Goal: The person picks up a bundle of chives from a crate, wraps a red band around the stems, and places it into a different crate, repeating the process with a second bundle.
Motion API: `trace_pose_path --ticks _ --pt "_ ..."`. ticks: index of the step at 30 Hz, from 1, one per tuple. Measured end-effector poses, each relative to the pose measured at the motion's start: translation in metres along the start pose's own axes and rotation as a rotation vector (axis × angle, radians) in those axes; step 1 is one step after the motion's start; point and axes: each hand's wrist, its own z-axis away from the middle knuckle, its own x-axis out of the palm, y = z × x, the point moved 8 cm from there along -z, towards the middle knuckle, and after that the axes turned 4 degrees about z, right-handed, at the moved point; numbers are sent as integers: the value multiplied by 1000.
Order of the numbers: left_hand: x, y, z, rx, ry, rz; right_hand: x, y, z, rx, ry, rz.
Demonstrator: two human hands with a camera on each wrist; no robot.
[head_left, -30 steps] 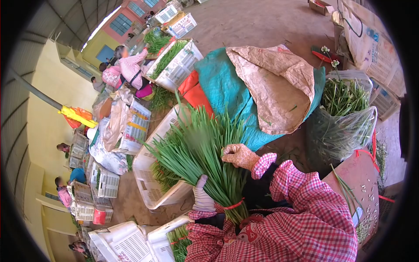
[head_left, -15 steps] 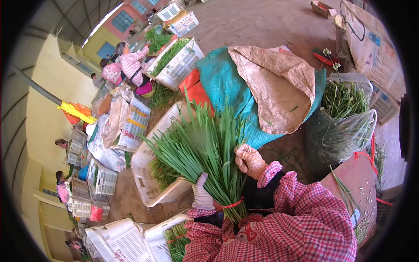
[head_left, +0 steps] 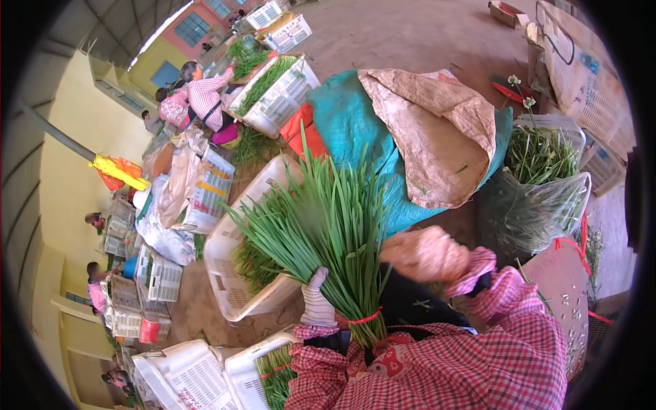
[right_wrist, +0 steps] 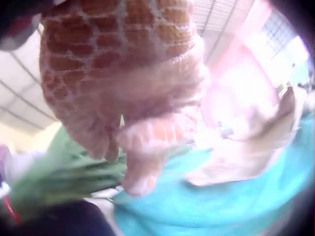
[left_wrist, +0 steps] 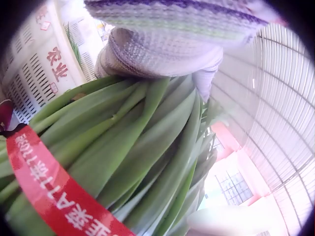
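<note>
In the head view a bundle of green garlic chives (head_left: 321, 236) stands fanned out before the person's chest, a red band (head_left: 367, 318) round its lower stems. My left hand (head_left: 318, 302), in a striped glove, grips the bundle's left side above the band. The left wrist view shows the gloved fingers (left_wrist: 157, 56) curled over the broad leaves, and printed characters on the band. Just right of the bundle is my right hand (head_left: 429, 254), in a patterned glove and blurred. Its fingers (right_wrist: 96, 140) are bent towards the thumb; I cannot tell if they pinch a leaf.
A white crate (head_left: 225, 283) with chives stands behind the bundle, another crate (head_left: 242, 372) at lower left. A teal sack (head_left: 352, 113) under a brown sack (head_left: 437, 137) lies ahead. At right are a plastic bag of greens (head_left: 536, 198) and a board (head_left: 557, 287). People work among crates far left.
My right hand has moved from the bundle's right-side leaves outwards to the right and nearer the body. The left hand keeps its grip on the bundle in the same place.
</note>
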Motion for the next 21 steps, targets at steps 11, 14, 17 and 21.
trace_pose_path --ticks 11,14,17,21 --pt "10 8 12 55 35 -63 65 -41 -48 -105 -276 -110" --pt "7 3 8 4 9 -11 57 -33 -44 11 -215 -154" --pt "4 2 7 15 36 -23 65 -22 -35 144 -179 -221" --pt "-3 0 5 -4 51 -19 66 -5 -31 326 -76 -412"
